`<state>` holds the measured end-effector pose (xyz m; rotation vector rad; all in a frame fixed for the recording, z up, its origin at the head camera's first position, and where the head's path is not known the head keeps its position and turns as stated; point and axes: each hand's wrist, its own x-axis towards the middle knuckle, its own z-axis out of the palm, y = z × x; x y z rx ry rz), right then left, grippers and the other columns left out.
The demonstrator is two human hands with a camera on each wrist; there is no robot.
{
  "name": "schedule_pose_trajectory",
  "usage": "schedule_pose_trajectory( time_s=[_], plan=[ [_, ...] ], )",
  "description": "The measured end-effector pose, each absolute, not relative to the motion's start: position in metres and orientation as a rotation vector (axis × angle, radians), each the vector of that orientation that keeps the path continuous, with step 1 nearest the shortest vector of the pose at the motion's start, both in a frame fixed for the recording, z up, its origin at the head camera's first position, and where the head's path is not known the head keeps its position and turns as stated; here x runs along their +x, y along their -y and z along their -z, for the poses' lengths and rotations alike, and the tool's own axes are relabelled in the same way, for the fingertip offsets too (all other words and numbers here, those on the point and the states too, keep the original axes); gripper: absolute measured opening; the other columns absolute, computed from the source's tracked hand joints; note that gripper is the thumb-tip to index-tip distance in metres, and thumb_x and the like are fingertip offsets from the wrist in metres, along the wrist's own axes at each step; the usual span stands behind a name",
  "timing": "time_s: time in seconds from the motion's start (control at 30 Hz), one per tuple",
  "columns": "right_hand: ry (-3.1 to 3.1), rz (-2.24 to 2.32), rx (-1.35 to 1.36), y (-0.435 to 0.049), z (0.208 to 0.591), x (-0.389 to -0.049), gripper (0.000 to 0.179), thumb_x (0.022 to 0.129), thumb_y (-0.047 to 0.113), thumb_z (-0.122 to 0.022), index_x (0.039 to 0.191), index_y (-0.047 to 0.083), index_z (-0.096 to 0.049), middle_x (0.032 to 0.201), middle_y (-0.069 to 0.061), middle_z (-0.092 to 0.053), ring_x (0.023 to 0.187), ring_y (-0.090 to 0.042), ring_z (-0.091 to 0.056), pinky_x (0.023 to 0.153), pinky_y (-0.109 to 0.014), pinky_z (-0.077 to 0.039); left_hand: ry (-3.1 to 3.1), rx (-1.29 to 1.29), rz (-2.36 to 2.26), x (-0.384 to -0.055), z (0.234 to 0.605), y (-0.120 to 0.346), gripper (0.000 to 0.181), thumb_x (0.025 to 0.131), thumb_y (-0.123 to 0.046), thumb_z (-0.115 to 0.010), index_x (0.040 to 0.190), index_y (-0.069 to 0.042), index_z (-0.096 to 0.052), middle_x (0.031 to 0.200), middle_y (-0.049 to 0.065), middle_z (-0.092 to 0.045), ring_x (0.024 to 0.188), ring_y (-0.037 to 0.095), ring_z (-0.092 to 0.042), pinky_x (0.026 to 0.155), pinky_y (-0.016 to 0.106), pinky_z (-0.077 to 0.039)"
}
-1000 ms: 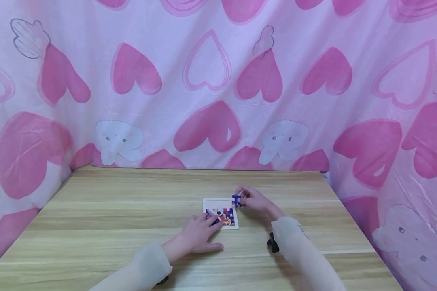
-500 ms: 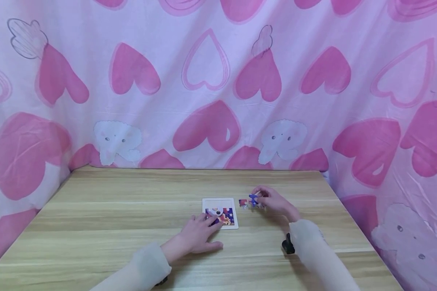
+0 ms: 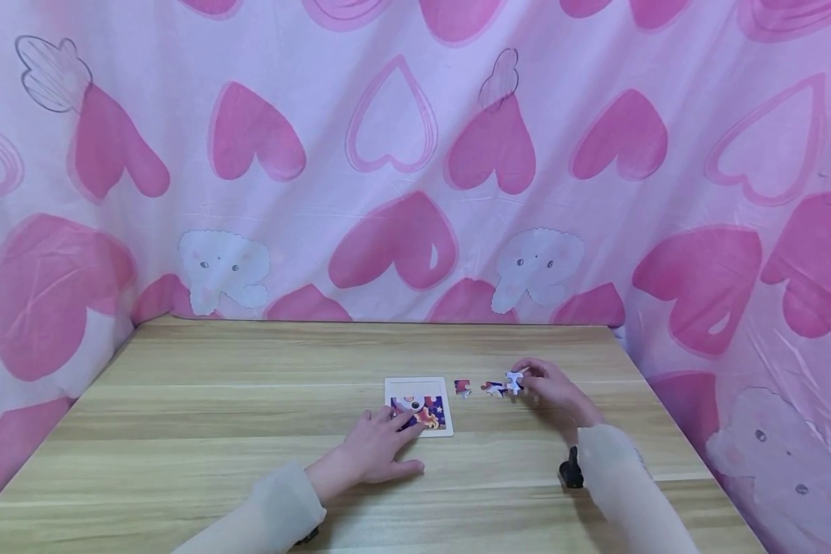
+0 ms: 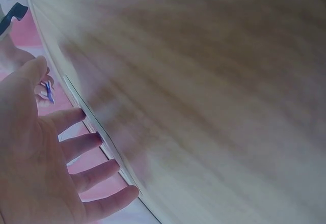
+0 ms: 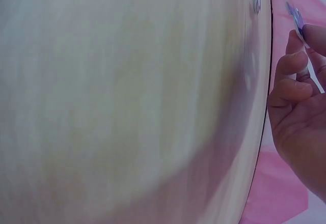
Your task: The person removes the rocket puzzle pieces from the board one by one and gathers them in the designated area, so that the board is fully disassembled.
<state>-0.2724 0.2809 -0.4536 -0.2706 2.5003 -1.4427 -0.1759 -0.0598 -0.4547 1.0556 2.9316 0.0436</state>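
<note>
A small white-rimmed jigsaw tray (image 3: 449,422) lies mid-table, its nearer part filled with a colourful picture and its far part pale and bare. My left hand (image 3: 377,448) rests over the tray's near left corner with fingers spread, covering some of the picture. To the right of the tray, my right hand (image 3: 555,388) pinches a jigsaw piece (image 3: 513,382) between thumb and fingers. In the right wrist view this piece (image 5: 297,20) appears edge-on at the fingertips. A red and purple piece (image 3: 462,387) lies beside the tray, and another loose piece (image 3: 493,388) sits near the held one.
The wood-grain table (image 3: 249,385) stretches well past both hands on every side. A pink heart-patterned cloth (image 3: 388,231) hangs behind it and along both sides. A black wrist-worn device (image 3: 572,469) shows below the right sleeve.
My right hand has moved right, away from the tray's far right corner, still pinching a piece, which now shows a paler face. Loose pieces have come into view; my left hand stays put.
</note>
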Motion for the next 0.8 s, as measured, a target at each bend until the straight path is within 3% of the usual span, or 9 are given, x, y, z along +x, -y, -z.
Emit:
schedule_pose_trajectory(
  time_s=[0.5,0.8],
  plan=[
    [-2.496,1.485,-0.082,-0.3,0.461,-0.275,0.022,0.086,0.001,-0.044,0.107,-0.002,-0.052,0.081,-0.012,-0.054,0.057,-0.019,-0.038,0.049,-0.027,-0.035,-2.919,1.046,-0.01,-0.174,0.452,0.06,0.069,0.08,-0.068,-0.034,0.134,-0.025,-0.04,0.137,0.005,-0.035,0.12,0.033,-0.033,0.088,0.054,-0.032],
    [-2.625,1.367,-0.099,-0.301,0.464,-0.278,0.02,0.087,0.002,-0.046,0.104,-0.004,-0.054,0.087,-0.011,-0.059,0.069,-0.019,-0.044,0.059,-0.028,-0.038,-2.924,1.064,-0.027,-0.173,0.454,0.061,0.068,0.081,-0.066,-0.034,0.134,-0.024,-0.04,0.137,0.005,-0.035,0.12,0.033,-0.033,0.088,0.054,-0.031]
  ],
)
